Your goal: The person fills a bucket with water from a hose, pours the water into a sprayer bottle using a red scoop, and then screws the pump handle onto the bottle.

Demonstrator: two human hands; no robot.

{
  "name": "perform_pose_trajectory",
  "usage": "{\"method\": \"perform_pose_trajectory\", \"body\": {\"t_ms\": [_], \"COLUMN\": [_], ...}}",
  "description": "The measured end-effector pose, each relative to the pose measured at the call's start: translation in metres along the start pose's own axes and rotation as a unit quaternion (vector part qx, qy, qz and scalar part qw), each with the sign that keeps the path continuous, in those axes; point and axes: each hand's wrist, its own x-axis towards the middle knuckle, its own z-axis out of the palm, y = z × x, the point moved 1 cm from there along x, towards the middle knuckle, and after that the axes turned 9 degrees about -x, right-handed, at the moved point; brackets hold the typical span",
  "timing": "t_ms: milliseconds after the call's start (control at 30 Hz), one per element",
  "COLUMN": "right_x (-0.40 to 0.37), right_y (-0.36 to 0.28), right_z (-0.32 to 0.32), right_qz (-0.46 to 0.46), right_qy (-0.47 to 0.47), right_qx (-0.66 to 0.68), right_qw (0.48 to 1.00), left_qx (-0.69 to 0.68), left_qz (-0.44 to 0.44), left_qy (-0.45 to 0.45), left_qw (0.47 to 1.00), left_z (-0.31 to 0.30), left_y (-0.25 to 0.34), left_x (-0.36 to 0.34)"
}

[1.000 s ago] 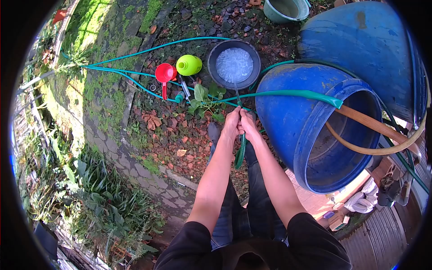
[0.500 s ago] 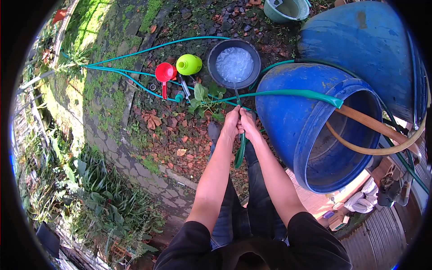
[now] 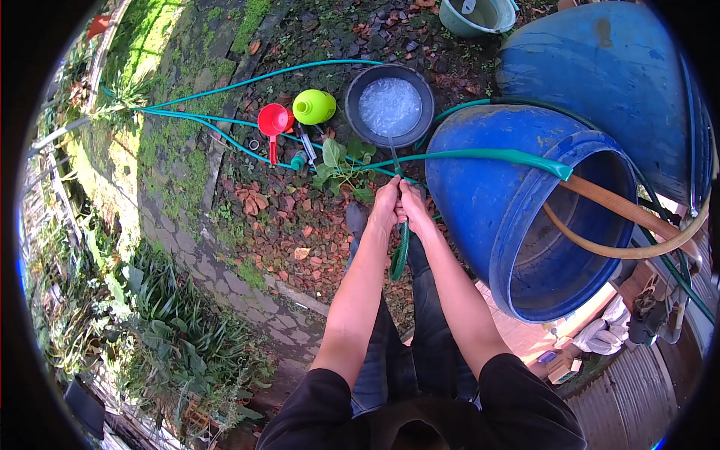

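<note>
Forward, hose (image 3: 403,251) long axis and tip toward basin (image 3: 351,101).

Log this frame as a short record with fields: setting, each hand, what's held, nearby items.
setting: outdoors, mossy paving and reddish rubble
left hand: shut on green hose
right hand: shut on the same hose, beside the left
ahead: dark basin holding pale liquid
left of basin: red funnel, yellow-green bottle
right: blue barrel, mouth open toward the camera
</note>
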Motion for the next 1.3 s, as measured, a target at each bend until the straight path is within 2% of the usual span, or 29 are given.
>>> {"method": "perform_pose_trajectory", "body": {"t_ms": [1300], "right_x": [0.0], "right_y": [0.001], "right_z": [-0.004], "right_qz": [0.014], "right_qy": [-0.008], "right_qx": [0.019], "right_qw": [1.0], "left_qx": [0.023], "left_qz": [-0.009], "left_qy": [0.018], "left_qw": [1.0], "left_z": [0.005], "left_y": [-0.002], "left_x": [-0.001]}}
